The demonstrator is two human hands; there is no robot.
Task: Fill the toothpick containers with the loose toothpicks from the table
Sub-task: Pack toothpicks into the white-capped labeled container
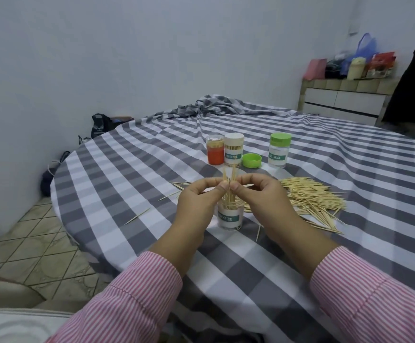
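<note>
Toothpicks [229, 186], a small upright bundle, pinched between thumb and fingertips of both my hands, left hand [196, 201] and right hand [263, 201], lower ends already down in the open clear container [228, 217] right below, near my edge of the table [349, 243]. Both hands are curled onto the bundle, neither slack. Step in hand, I'd say: feeding this bunch into the container. To do it well: keep the sticks parallel and upright, square the tips over the mouth, loosen the pinch bit by bit so they slide in and don't splay over the rim; container isn't held, so don't knock it. Container looks only partly filled, hard to tell the level behind my fingers. Big loose pile [310, 199] lies just right of my right hand, so plenty left; a few strays [137, 216] off to the left. Further back: green cap [251, 160] lying loose, a container with a green lid [279, 153], a full one with a pale lid [233, 149], touching or just beside a clear-lidded orange one [215, 152].
</note>
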